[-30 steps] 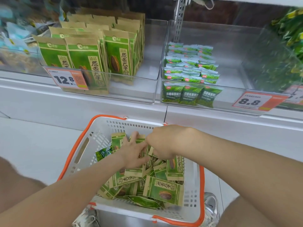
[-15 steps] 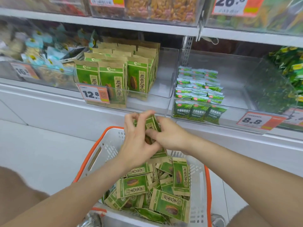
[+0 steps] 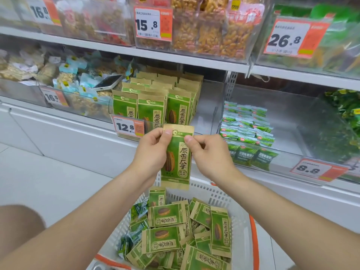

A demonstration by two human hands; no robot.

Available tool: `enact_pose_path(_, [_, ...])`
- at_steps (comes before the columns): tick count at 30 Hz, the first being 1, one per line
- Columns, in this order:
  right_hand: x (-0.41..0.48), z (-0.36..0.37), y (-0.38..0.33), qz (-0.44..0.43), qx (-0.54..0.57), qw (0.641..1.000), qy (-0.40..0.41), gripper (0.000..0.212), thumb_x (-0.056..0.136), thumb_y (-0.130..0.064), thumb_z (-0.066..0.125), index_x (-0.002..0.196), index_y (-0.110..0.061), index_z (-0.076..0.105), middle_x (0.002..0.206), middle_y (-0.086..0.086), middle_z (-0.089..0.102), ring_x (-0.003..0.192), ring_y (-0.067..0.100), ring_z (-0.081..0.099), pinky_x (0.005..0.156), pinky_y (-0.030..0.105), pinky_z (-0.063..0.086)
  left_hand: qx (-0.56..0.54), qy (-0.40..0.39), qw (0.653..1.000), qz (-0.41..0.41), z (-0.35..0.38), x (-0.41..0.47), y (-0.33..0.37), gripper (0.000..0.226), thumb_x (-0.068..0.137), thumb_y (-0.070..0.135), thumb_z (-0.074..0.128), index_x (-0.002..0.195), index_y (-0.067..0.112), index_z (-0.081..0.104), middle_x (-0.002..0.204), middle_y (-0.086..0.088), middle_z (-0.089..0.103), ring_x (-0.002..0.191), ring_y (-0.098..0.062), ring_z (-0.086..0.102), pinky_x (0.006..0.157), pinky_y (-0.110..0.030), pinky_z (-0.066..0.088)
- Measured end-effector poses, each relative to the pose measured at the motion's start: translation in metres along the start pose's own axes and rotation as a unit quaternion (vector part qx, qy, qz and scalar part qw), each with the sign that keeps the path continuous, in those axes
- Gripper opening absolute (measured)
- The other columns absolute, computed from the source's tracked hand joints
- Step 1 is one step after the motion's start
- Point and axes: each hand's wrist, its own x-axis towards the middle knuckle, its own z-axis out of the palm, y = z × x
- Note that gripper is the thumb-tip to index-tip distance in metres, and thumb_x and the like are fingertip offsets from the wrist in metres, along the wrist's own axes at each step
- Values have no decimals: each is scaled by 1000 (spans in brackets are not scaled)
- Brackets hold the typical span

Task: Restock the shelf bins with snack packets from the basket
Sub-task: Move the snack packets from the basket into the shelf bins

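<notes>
One sunflower-seed packet (image 3: 179,158) is pinched upright at its top corners by my left hand (image 3: 153,151) and right hand (image 3: 210,154), just in front of the seed bin (image 3: 206,108) (the basket (image 3: 220,193) sits below the bin). Next, I judge, I must lift it over the bin's front wall.

**Lower shelf** (image 3: 68,131), white, behind the grip on the held packet (image 3: 176,158).
- Directly behind the grip: middle bin (image 3: 207,106), clear; kraft-and-green seed packets (image 3: 152,108) upright in rows. Tag 12.8 (image 3: 128,127) just left of the grip.
- Right of the grip: right bin (image 3: 292,117), clear; small green packets (image 3: 245,123) in stacked rows. Tag 8.8 (image 3: 313,170).
- Well left of the grip: left bin (image 3: 93,112); pale blue-and-white wrapped snacks (image 3: 72,75), white phone (image 3: 108,82) lying on top. Tag 16.5 (image 3: 53,97).

**Upper shelf** (image 3: 136,52), well above the grip.
- Orange-gold snack bags (image 3: 204,32) in clear bins. Tags 15.8 (image 3: 153,23) and 26.8 (image 3: 288,38).

**Basket** (image 3: 220,193), white with an orange rim, below the grip.
- Loose packets (image 3: 163,239) lying flat.
</notes>
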Motion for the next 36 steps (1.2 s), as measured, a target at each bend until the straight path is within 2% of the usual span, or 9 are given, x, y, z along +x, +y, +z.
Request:
enact_pose_path(3, [13, -4, -15, -62, -29, 996, 65, 51, 104, -35, 59, 64, -5, 59, 48, 1, 48, 49, 14, 40, 52, 32, 29, -17, 12, 999, 35, 4, 8, 17, 27, 110, 22, 53, 113, 3, 72, 103, -17, 78, 88, -20, 74, 76, -32, 62])
enact_pose_path(8, [37, -4, -36, -92, -44, 992, 76, 32, 95, -46, 67, 77, -19, 72, 66, -7, 69, 66, 11, 63, 68, 34, 53, -29, 40, 996, 79, -2, 30, 34, 29, 107, 28, 59, 104, 4, 75, 104, -23, 76, 92, -27, 70, 96, -58, 55])
enact_pose_path(11, [49, -7, -45, -135, -16, 975, 177, 27, 98, -38, 66, 83, -16, 69, 69, -3, 67, 65, 18, 60, 66, 41, 51, 20, 71, 992, 104, -3, 37, 44, 37, 110, 41, 49, 109, 15, 76, 108, -8, 78, 104, -22, 72, 97, -48, 57])
enact_pose_path(14, [60, -12, -51, -181, 20, 948, 263, 21, 104, -33, 63, 95, -14, 67, 75, -5, 65, 66, 18, 57, 64, 38, 48, 161, 146, 961, 172, -10, 48, 39, 21, 105, 29, 49, 111, 28, 70, 113, 6, 70, 106, -13, 65, 100, -43, 53])
enact_pose_path(21, [100, 7, -11, -28, -173, 979, 108, 36, 96, -41, 68, 79, -9, 68, 73, 4, 68, 79, 31, 63, 71, 37, 50, 345, 145, 920, 117, -18, 54, 22, 29, 89, 11, 66, 108, 33, 64, 118, 0, 51, 118, -27, 51, 104, -42, 41])
enact_pose_path(27, [119, 12, -17, 81, -135, 978, 140, 35, 90, -34, 78, 70, -8, 65, 78, 10, 67, 86, 30, 58, 72, 29, 40, 402, 128, 900, 105, -18, 54, 17, 32, 88, 10, 68, 106, 35, 66, 118, 4, 41, 121, -22, 37, 101, -34, 31])
enact_pose_path(31, [117, 24, -12, 70, -154, 981, 91, 22, 87, -29, 77, 97, -13, 66, 97, 8, 69, 97, 30, 60, 76, 33, 47, 422, 122, 890, 123, -17, 53, 13, 29, 88, 12, 69, 104, 37, 67, 114, 6, 36, 111, -16, 28, 100, -34, 31])
enact_pose_path(33, [111, 22, -13, 65, -141, 985, 81, 38, 87, -23, 77, 115, -15, 52, 104, 8, 66, 100, 29, 57, 82, 39, 52, 425, 121, 888, 129, -16, 53, 12, 30, 87, 12, 68, 104, 36, 67, 114, 5, 36, 110, -15, 27, 101, -35, 32])
enact_pose_path(36, [102, 13, -16, 31, -142, 985, 89, 50, 86, -22, 76, 116, -18, 37, 96, 8, 64, 92, 31, 59, 77, 45, 54, 415, 121, 891, 135, -15, 51, 12, 30, 87, 12, 68, 104, 36, 66, 115, 6, 40, 111, -14, 27, 103, -37, 33])
